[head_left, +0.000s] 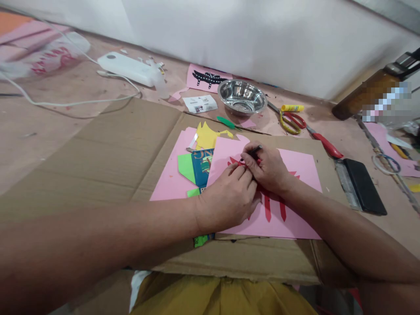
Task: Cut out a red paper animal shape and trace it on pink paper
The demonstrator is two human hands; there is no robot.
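A pink paper sheet (302, 218) lies on the cardboard in front of me. On it is a red paper cut-out (268, 208) with spiky edges and leg-like strips; both hands cover its middle. My right hand (267, 168) is closed around a black pen (255, 151), its lower end close to the cut-out. My left hand (231, 194) rests on the sheet beside the right, fingers bent together against the red shape; what lies under them is hidden. Left of the sheet are a yellow paper cut-out (206, 135) and a blue-green printed piece (200, 166).
Beyond the cardboard (98, 162) stand a steel bowl (242, 98), scissors (288, 122), a yellow glue stick (292, 108) and a red-handled tool (328, 144). A black phone-like object (364, 186) lies right. A white power bank (126, 69) with cable is far left; a brown bottle (367, 89) far right.
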